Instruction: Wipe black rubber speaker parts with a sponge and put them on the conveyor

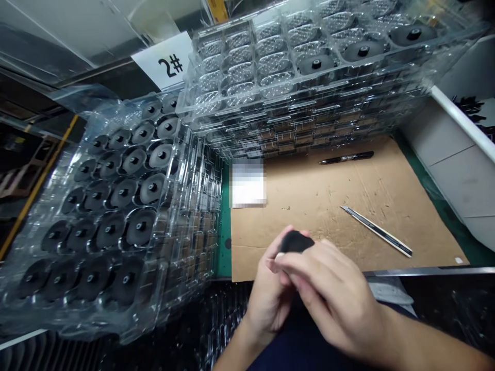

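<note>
Holding: my left hand [268,296] and right hand [332,293] have a black rounded part [296,241] between them, my fingers [305,265] clamped on it
Part's place: in my hands, over the near edge of a cardboard sheet [328,206]
Writing: a white card [169,62] reads "2#"; a white label [248,183] is blurred past reading
Left: stacked clear plastic trays [181,206] hold black round discs [141,226]
Ahead: more stacked trays [297,111]
On the cardboard: a black marker pen [346,157] and a snap-off utility knife [377,231], well apart
Under it: a green cutting mat [223,232]

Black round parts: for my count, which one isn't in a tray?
The black part between the left hand and right hand; the others sit in pockets of the clear plastic trays.
</note>
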Motion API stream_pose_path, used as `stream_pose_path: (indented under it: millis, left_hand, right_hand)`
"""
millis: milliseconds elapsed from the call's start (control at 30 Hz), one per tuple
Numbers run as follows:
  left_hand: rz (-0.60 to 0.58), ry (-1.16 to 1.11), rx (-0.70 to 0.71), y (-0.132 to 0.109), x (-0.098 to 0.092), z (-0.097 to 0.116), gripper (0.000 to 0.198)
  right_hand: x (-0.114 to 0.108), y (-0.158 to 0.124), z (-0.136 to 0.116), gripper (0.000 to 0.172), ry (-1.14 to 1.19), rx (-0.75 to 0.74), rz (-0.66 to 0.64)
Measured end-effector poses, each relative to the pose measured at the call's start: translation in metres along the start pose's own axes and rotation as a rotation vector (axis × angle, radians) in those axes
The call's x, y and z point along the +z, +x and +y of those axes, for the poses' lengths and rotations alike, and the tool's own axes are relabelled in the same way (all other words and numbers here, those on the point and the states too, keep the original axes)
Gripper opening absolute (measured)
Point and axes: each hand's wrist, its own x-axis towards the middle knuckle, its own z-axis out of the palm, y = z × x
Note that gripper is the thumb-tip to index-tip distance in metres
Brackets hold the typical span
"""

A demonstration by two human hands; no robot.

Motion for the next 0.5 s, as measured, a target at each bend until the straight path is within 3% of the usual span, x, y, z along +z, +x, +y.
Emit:
stream_pose_path:
  millis: [100,233,300,367,500]
  left_hand:
    - [0.032,0.001,0.068,-0.001,0.0,0.002,0.065]
    - [0.039,0.014,0.058,0.0,0.006,0.004,0.052]
    - [0.012,0.008,0.052,0.0,0.007,0.007,0.054]
    - [-0.023,-0.013,0.048,-0.001,0.006,0.008,0.062]
    - [0.025,-0.022,0.003,-0.003,0.004,0.008,0.072]
  right_hand:
    - [0.008,0.01,0.0,0.025,0.051,0.018,-0.161]
    - [0.008,0.014,0.006,0.026,-0.05,-0.082,0.031]
    - [0.003,0.005,0.008,0.029,-0.002,-0.151,-0.035]
    - [-0.003,-0.006,0.01,0.029,0.033,-0.126,-0.145]
    - [-0.011,-0.005,0.014,0.028,-0.191,0.017,-0.044]
